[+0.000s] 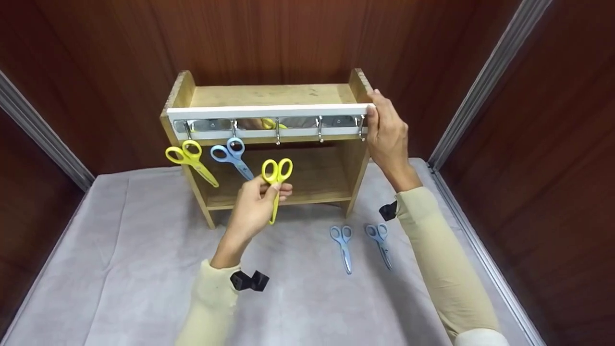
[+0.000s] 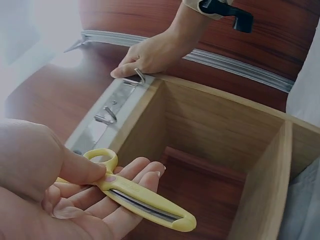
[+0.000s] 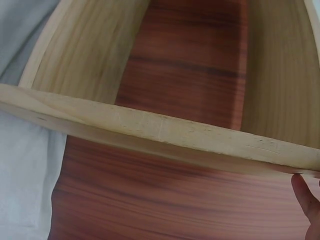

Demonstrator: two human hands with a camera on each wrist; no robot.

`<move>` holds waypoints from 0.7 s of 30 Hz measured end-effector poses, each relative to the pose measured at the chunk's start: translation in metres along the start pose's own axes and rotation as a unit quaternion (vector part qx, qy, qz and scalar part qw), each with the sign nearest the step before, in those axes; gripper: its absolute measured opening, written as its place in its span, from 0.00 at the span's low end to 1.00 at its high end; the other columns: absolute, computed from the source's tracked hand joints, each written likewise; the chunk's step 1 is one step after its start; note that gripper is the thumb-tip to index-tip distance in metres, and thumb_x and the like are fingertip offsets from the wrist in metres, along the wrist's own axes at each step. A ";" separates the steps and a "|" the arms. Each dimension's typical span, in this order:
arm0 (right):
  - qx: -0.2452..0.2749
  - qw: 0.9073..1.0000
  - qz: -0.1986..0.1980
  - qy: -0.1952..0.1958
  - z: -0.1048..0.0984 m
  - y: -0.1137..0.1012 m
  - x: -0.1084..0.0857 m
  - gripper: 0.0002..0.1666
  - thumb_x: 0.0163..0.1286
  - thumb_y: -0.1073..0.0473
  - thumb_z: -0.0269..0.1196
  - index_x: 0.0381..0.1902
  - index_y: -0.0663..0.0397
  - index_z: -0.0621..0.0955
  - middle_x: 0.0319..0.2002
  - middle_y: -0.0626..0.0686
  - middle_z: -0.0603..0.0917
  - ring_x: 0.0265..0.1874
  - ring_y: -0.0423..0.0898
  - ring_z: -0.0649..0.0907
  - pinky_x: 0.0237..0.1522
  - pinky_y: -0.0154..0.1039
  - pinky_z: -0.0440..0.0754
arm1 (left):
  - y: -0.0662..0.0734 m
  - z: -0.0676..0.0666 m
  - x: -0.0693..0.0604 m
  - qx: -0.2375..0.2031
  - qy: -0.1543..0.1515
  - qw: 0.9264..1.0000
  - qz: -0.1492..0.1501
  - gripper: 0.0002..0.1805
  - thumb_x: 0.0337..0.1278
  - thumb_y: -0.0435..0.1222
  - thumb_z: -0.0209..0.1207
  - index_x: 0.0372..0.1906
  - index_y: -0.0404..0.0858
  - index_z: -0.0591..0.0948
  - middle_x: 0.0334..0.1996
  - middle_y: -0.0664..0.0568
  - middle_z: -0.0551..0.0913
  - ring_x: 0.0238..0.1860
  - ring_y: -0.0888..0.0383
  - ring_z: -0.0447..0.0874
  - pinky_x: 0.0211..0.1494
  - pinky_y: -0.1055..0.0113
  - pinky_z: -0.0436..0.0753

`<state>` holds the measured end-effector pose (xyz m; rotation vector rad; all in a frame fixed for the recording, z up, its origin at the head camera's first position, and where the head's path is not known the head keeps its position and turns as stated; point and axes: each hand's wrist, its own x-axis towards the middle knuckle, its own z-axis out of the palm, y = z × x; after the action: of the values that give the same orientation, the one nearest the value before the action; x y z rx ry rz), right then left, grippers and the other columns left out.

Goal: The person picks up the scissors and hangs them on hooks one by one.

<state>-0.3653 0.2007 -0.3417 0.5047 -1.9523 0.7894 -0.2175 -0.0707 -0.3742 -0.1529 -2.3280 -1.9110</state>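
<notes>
In the head view my left hand (image 1: 257, 202) pinches yellow scissors (image 1: 275, 179) between thumb and fingers, handle loops up and blades down, just below the white hook rail (image 1: 269, 109). The left wrist view shows the thumb on the pivot of the scissors (image 2: 145, 200). My right hand (image 1: 389, 132) grips the rail's right end and the shelf's side (image 1: 358, 163). Other yellow scissors (image 1: 205, 174) hang from the leftmost hook, and blue scissors (image 1: 231, 154) from the second one. Three hooks to their right carry nothing.
Two pairs of blue scissors, one (image 1: 343, 247) left of the other (image 1: 382, 245), lie on the grey cloth (image 1: 298, 298) in front of the wooden shelf's right side. Brown panels (image 1: 269, 43) stand behind and at both sides, with metal rails along the side panels.
</notes>
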 end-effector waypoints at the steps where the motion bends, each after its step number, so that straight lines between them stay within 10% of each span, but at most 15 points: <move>1: 0.000 1.000 0.001 -0.001 0.000 0.000 0.000 0.20 0.84 0.57 0.54 0.65 0.58 0.81 0.65 0.57 0.85 0.69 0.51 0.82 0.72 0.48 0.79 | 0.003 -0.001 0.001 -0.002 0.001 1.000 0.003 0.13 0.79 0.27 0.51 0.56 0.25 0.82 0.47 0.34 0.91 0.48 0.47 0.93 0.56 0.62 0.90; 21: 0.002 1.000 0.002 0.006 0.000 -0.001 0.000 0.20 0.84 0.59 0.55 0.66 0.58 0.81 0.65 0.57 0.85 0.69 0.52 0.82 0.72 0.47 0.79 | 0.007 -0.013 0.026 -0.094 0.009 0.995 0.041 0.15 0.80 0.26 0.48 0.60 0.21 0.77 0.54 0.27 0.86 0.57 0.37 0.89 0.60 0.62 0.89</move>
<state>-0.3645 0.1997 -0.3418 0.4970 -1.9421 0.7969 -0.2414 -0.0821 -0.3604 -0.2444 -2.0928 -2.0785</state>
